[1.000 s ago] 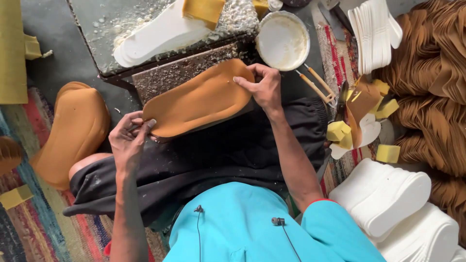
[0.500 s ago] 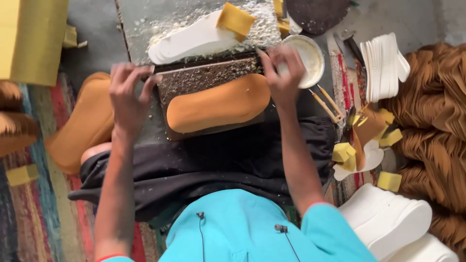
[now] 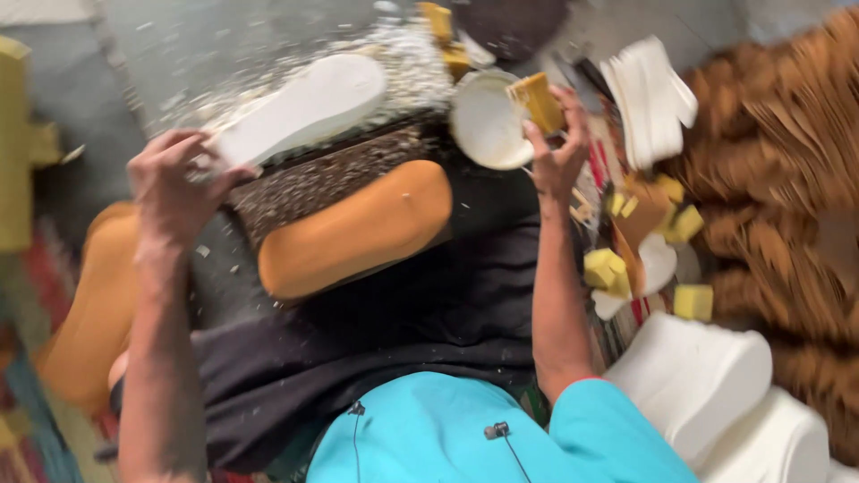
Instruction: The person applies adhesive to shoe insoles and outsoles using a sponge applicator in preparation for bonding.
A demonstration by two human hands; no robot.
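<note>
My left hand [image 3: 174, 183] grips the heel end of a white foam sole [image 3: 300, 107] that lies on a glue-spattered stone slab [image 3: 331, 174]. My right hand [image 3: 559, 148] holds a yellow sponge block [image 3: 537, 100] just above a white bowl [image 3: 483, 125]. A tan leather insole [image 3: 358, 228] rests on my lap, leaning against the front of the slab, with neither hand on it. The picture is blurred by motion.
Stacks of brown leather pieces [image 3: 778, 161] fill the right side. White soles [image 3: 649, 94] are stacked behind them, more white foam soles [image 3: 698, 380] lie at lower right. Yellow sponge bits [image 3: 608, 268] are scattered by my right knee. Tan insoles [image 3: 89, 304] lie at the left.
Both hands left the tan insole, which now lies on my lap. The left hand reached up to the white sole; the right picked up a yellow sponge by the bowl.
</note>
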